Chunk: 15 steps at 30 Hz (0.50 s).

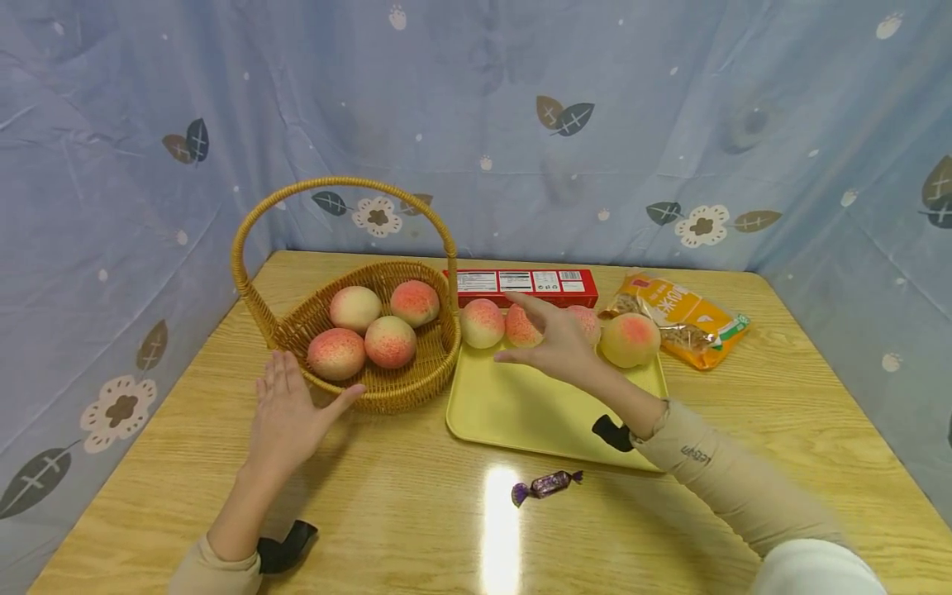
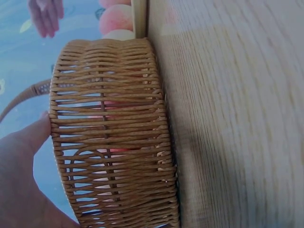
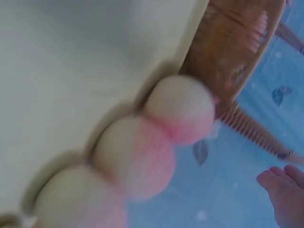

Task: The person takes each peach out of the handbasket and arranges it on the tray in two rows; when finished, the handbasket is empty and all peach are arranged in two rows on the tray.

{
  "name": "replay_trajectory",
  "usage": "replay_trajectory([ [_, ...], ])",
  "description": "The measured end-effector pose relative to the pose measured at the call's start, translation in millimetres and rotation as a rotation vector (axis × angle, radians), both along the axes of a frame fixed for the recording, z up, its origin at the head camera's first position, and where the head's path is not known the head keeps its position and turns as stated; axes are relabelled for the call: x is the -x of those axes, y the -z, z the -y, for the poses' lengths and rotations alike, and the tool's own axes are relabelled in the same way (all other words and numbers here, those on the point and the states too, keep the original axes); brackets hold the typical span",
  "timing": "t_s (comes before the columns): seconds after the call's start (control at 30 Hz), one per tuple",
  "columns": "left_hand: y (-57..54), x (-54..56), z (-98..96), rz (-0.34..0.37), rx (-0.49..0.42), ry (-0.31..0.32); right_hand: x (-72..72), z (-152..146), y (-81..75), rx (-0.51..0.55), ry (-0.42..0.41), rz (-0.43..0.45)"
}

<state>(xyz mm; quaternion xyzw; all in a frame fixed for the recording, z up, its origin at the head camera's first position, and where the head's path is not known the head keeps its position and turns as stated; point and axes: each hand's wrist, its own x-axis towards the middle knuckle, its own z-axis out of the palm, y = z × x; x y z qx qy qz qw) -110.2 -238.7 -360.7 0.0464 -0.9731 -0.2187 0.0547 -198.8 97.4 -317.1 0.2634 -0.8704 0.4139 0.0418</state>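
A wicker basket [image 1: 387, 402] with a tall hoop handle stands at the left, and several peaches [image 1: 390, 342] lie inside it. My left hand [image 1: 286, 417] is at its front-left rim, fingers extended, and the thumb touches the rim in the left wrist view. A yellow tray [image 1: 513, 405] sits right of the basket with several peaches [image 1: 482, 323] lined up along its back side. My right hand [image 1: 561, 343] hovers above that row, thumb and fingers spread, holding nothing. It partly hides the middle peaches [image 1: 524, 327]. In the right wrist view the row of peaches [image 3: 135, 156] is blurred.
Behind the tray lies a red box [image 1: 546, 285] with printed labels. An orange snack bag [image 1: 677, 318] is at the tray's back right. A purple wrapped candy [image 1: 549, 485] lies in front of the tray. A blue patterned curtain [image 1: 483, 124] surrounds the wooden table [image 1: 402, 496].
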Motion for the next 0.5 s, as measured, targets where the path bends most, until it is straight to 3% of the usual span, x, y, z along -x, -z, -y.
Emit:
replay_trajectory([
  [0.13,-1.6,0.2,0.0,-0.003,0.004,-0.003,3.7,28,1.6,-0.03,-0.049,-0.07],
  [0.3,-2.2,-0.3,0.0,-0.006,0.013,0.0,10.8,63,3.0,-0.078,-0.133,-0.076],
  [0.5,-1.1,-0.7,-0.5,0.007,0.015,0.003,20.0,97,2.7,-0.314,-0.25,-0.103],
])
